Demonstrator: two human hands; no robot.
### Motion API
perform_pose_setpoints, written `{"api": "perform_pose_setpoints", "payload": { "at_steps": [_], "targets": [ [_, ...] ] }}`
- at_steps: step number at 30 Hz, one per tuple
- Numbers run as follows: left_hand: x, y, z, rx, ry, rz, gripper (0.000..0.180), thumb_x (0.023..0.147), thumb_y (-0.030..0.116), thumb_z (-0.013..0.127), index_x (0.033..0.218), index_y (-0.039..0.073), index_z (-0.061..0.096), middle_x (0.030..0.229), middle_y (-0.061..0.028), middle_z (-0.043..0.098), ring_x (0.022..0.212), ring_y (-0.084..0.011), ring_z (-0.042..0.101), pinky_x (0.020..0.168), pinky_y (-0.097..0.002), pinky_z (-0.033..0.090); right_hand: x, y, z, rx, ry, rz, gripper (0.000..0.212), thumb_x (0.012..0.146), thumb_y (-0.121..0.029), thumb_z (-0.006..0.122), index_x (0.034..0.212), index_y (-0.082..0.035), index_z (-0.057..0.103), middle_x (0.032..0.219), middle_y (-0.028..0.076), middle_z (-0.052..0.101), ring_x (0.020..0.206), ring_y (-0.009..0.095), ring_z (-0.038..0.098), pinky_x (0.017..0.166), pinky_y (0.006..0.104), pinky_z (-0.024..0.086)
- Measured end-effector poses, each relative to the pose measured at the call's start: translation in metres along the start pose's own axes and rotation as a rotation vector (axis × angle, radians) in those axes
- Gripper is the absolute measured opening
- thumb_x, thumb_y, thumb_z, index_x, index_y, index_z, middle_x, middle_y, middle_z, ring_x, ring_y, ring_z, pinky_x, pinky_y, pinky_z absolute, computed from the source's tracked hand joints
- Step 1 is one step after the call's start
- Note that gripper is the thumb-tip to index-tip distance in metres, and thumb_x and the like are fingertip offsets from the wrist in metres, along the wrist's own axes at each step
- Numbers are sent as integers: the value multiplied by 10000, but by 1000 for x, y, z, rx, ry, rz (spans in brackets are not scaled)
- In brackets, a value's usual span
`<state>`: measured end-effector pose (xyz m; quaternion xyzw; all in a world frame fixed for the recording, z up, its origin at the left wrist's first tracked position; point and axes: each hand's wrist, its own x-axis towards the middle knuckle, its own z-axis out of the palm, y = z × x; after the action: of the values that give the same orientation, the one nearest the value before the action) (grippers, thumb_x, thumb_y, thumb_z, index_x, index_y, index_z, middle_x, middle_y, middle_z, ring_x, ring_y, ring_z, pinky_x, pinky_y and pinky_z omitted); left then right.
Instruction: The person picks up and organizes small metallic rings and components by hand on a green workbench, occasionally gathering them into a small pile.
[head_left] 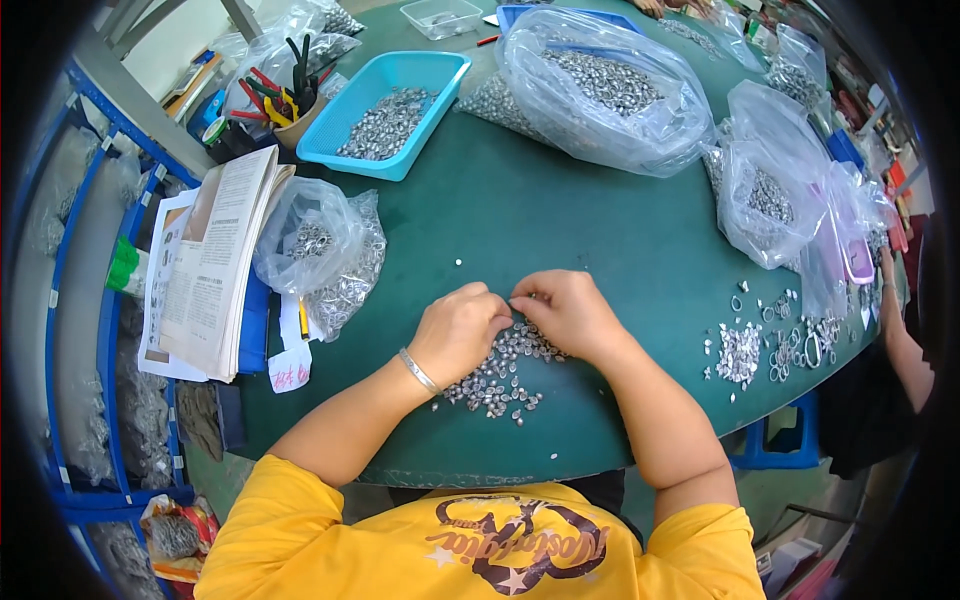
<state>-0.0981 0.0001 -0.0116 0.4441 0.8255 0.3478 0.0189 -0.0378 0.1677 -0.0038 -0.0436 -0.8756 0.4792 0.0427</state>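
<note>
On the green tabletop (430,230), a loose pile of small shiny silver metal pieces (500,385) lies in front of me. My left hand (462,330) is closed at the pile's upper left edge, its wrist wearing a silver bangle (419,371). Across from it my right hand (568,312) is closed too, thumb and forefinger pinched together. The fingertips of both hands nearly meet above the pile. Whatever they hold is too small or too hidden to make out.
At the left are a blue basket (441,62) of silver pieces, a cup of pliers (297,122), a newspaper stack (213,265) and a plastic bag (365,255) of metal parts. Large filled bags (660,130) stand farther back. Rings and small parts (738,352) lie right, near another person's arm (905,350).
</note>
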Motion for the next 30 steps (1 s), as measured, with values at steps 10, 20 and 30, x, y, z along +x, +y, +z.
{"api": "perform_pose_setpoints", "payload": {
  "at_steps": [10,20,30],
  "targets": [
    [5,-15,-19,-1525,-53,-705,132,907,165,541,919,33,541,833,-62,578,677,-105,536,556,-203,433,-1,10,-16,-95,68,-119,123,772,-124,621,838,-44,686,739,142,644,668,273,622,643,357,493],
    [8,-5,-14,-850,10,-611,129,803,83,645,899,3,614,735,9,543,633,-62,470,544,-188,398,4,14,-39,1160,-62,314,107,796,-83,536,782,15,575,623,45,528,421,43,332,363,198,203],
    [20,-1,8,-127,-40,-69,88,769,117,665,802,37,645,692,-42,515,644,-198,547,570,-318,443,-6,12,-36,-205,-177,-1,106,764,-83,660,799,17,674,684,35,642,636,79,558,592,228,457]
  ]
}}
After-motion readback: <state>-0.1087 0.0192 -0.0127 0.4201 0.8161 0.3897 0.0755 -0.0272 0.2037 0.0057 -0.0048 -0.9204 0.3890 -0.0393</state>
